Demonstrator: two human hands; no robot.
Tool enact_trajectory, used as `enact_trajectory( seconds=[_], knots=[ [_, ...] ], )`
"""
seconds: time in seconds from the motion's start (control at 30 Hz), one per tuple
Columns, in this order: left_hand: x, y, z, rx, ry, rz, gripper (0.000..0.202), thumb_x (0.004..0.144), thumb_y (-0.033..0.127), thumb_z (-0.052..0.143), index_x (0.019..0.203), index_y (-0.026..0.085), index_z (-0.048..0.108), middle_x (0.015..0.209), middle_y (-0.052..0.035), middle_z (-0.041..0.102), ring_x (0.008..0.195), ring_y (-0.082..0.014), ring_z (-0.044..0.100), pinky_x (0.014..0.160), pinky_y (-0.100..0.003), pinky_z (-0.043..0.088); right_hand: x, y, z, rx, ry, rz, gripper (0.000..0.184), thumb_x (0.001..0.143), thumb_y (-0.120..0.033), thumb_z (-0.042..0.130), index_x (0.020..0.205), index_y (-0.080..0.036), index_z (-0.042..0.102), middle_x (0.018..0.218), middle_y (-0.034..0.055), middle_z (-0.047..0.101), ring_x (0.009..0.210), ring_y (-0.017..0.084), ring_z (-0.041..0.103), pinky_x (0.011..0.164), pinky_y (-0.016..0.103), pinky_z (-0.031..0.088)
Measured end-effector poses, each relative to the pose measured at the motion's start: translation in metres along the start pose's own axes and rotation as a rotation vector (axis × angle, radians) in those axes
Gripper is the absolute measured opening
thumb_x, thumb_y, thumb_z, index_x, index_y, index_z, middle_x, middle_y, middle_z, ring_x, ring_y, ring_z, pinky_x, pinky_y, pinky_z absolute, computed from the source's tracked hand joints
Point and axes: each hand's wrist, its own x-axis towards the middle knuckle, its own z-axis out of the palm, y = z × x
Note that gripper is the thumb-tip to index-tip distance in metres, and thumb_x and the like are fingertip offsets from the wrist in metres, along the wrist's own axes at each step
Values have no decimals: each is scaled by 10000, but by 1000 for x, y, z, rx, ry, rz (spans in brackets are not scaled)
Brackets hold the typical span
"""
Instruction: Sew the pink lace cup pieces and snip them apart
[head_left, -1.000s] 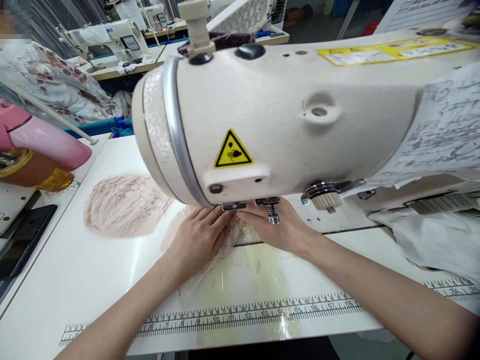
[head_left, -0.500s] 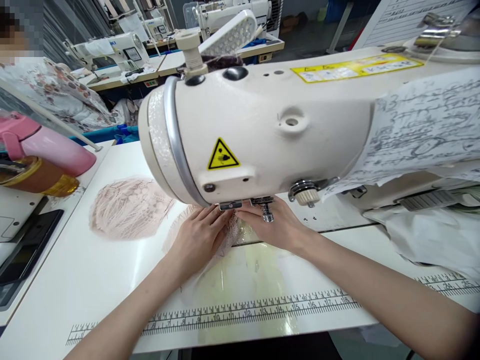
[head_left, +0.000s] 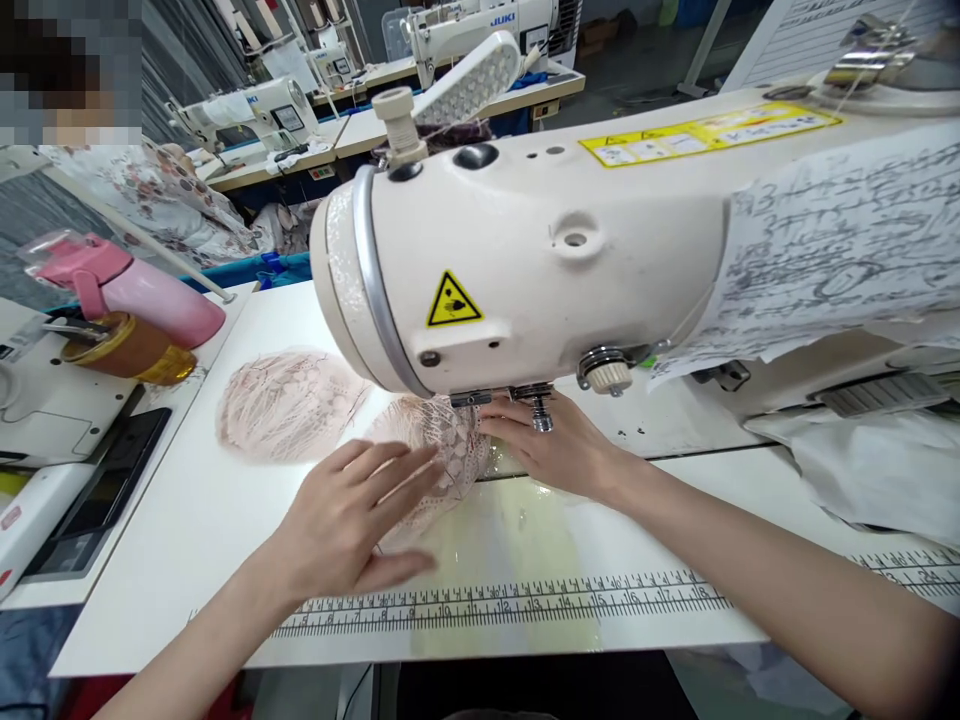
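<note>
A pale pink lace piece [head_left: 454, 455] lies on the white table under the head of a sewing machine [head_left: 525, 260]. My left hand [head_left: 352, 515] hovers over the lace's left edge, its fingers spread and thumb apart, holding nothing. At the lace's right edge, beside the needle area, rests my right hand [head_left: 551, 440]. Its fingers reach toward the lace beneath the machine head, and their tips are partly hidden, so their grip does not show. A second pink lace piece [head_left: 289, 405] lies flat farther left.
A ruler strip [head_left: 510, 607] runs along the table's front. At left are a pink bottle [head_left: 161, 300], an amber cup [head_left: 127, 350] and a dark phone-like device [head_left: 112, 500]. White cloth [head_left: 862, 465] lies at right. A person in a floral top [head_left: 165, 195] sits beyond.
My left hand has lifted off the lace and moved left and toward me, its fingers spreading. More of the lace shows. My right hand stays by the needle area. The view has shifted slightly.
</note>
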Motion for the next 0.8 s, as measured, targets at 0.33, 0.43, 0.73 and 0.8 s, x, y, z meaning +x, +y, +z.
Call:
enact_trajectory(
  seconds=[0.33,0.43,0.73,0.8],
  knots=[
    [-26,21,-10,-154,34,-393,181,963,137,413,1095,160,536,1273,-105,614,988,-155,668,672,-216,546,1,-8,-1,170,18,-24,236,830,-103,450,963,-184,626,931,9,684,812,144,582,800,330,435],
    [-3,9,-20,-143,-21,-387,168,985,232,393,1090,160,503,1065,-87,676,746,-147,677,540,-243,502,2,-10,-1,110,72,-23,162,884,-132,475,890,-191,626,869,-12,680,753,123,562,776,308,410],
    [44,-11,20,173,30,14,322,795,-56,382,868,170,600,600,22,513,530,-134,455,559,-307,326,0,-16,-4,-30,66,14,153,863,-109,493,866,-201,616,890,-33,675,715,103,549,636,296,328],
    [45,-9,26,212,86,20,292,815,-44,408,766,179,589,563,35,475,516,-123,412,584,-309,317,0,-19,-3,-42,30,76,196,855,-153,492,1002,-197,615,1014,-9,675,729,117,562,582,302,313]
  ],
)
